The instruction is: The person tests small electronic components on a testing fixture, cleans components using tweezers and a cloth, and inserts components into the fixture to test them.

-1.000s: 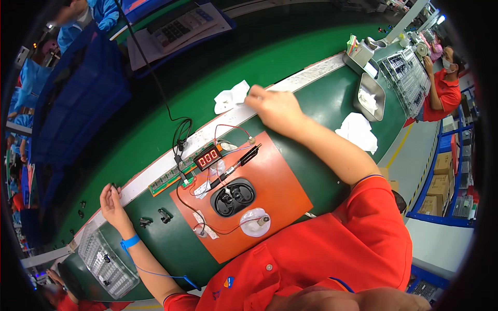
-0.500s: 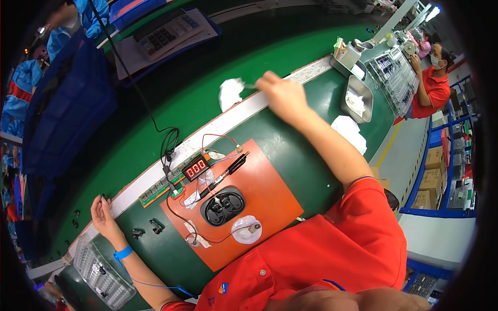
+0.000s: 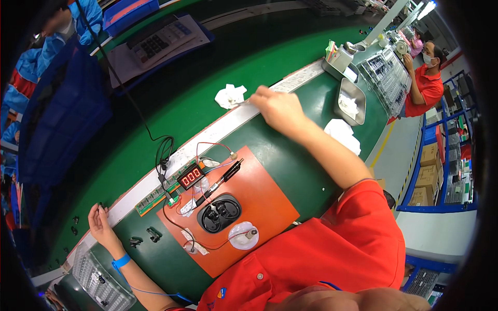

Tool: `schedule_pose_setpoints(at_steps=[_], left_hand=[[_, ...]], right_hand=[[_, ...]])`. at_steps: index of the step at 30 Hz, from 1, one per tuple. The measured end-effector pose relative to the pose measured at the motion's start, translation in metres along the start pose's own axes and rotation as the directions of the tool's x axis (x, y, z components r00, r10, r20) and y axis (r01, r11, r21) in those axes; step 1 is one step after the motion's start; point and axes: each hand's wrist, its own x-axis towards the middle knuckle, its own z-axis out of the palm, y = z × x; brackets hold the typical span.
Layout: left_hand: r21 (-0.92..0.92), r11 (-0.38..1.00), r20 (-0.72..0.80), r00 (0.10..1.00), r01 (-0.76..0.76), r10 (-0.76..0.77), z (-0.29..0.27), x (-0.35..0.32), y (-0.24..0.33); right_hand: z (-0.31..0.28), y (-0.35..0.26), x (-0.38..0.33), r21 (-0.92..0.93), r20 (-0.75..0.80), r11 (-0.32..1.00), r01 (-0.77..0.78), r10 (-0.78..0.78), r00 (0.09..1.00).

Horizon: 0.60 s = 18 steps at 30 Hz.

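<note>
L hand [image 3: 102,224] is over the white rail [image 3: 207,140] at the table's far edge, fingers curled w/ a small dark piece [image 3: 102,206] at the tips; firm grip or just touching, can't tell. R hand [image 3: 278,108] over rail too, fingers bent, tips next to a crumpled white cloth [image 3: 230,96] on the green belt [image 3: 197,122]; blurry, can't tell if it holds anything.

Progress, as far as shown: black case [image 3: 219,213] sits open on orange mat [image 3: 272,194], approx. btwn the forearms, w/ black pcs inside; neither hand on it. Two loose black parts [image 3: 154,235] lie on table L of mat, i.e. not in case. Display [image 3: 191,176] is lit, wired up.

Room: bare table [image 3: 298,158] btwn mat and R forearm; L side tighter b/c of loose parts + clear tray [image 3: 109,282]. Rail bounds far side; wires cross it above the display. Farther R: metal tray [image 3: 359,115], 2nd cloth [image 3: 342,136].
</note>
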Motion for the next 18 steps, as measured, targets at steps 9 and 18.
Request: schedule_pose_setpoints(at_steps=[9, 18], left_hand=[[0.013, 1.0, 0.015, 1.0, -0.001, 0.001, -0.003, 0.0, -0.007], [0.017, 0.999, 0.01, 0.999, -0.049, 0.049, 0.006, 0.003, 0.0]], right_hand=[[0.003, 0.015, -0.005, 0.03, -0.035, 0.999, 0.017, -0.016, 0.999], [-0.01, 0.039, 0.011, 0.075, 0.009, 0.991, 0.113, -0.114, 0.993]])
